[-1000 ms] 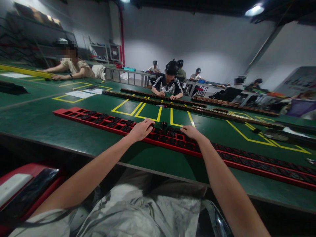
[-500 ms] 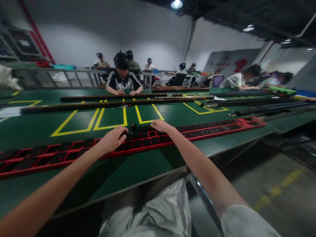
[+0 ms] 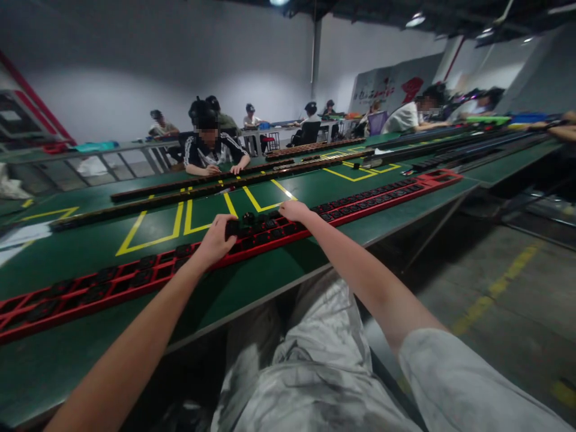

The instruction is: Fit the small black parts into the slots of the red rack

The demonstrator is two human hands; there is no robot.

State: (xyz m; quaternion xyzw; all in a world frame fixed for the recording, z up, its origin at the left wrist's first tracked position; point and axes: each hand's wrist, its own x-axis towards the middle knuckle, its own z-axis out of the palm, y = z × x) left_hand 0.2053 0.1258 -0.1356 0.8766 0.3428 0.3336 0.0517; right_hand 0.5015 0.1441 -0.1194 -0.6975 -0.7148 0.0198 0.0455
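Head view: red frame [image 3: 270,242] is lying on the green table [image 3: 252,282], under my hands.
Long axis: running lower left to upper right.
Left hand [image 3: 218,240]: curving round a dark piece [image 3: 232,227]; I cannot tell whether I'm pinching it.
Right hand [image 3: 292,211]: bunching at the far edge; grip hidden.
Loose black piece [image 3: 248,218]: sitting between, nearer my left.

both bare forearms [image 3: 153,327] outstretched

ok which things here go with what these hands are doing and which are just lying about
With the work:
left hand
right hand
red slotted frame
black square pieces

Apparently lying about:
white paper sheets
long dark bars
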